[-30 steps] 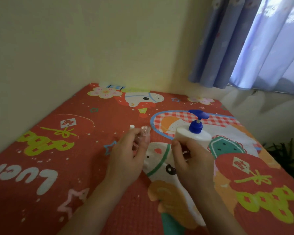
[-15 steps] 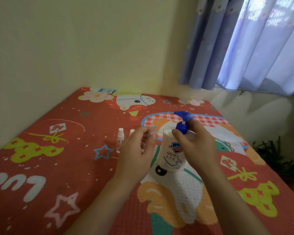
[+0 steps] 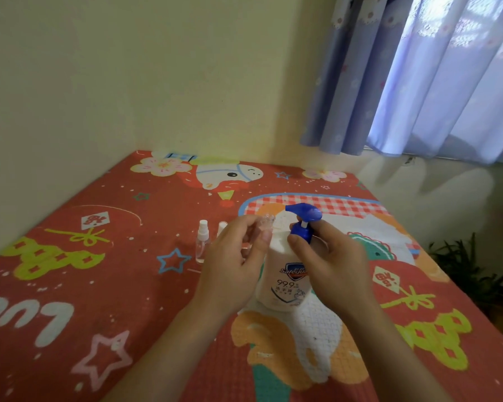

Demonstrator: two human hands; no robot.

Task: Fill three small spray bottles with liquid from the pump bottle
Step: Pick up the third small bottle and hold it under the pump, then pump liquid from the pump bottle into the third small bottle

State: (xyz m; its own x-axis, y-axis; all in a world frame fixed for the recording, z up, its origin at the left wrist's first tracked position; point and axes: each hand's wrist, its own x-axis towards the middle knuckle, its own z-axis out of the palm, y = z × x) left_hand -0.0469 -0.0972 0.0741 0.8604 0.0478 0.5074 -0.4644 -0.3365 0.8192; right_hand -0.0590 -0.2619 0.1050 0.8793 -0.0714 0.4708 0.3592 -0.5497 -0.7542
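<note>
clearly "safeguard 99.9" on white pump bottle, right hand gripping blue collar

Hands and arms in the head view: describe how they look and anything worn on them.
Both the left hand and the right hand are bare: no gloves, and no rings visible on the fingers. Both forearms are bare too, with no sleeves, watch or bracelet in view up to the frame's lower edge. Fingernails look short and unpainted, though the picture is soft.
</note>
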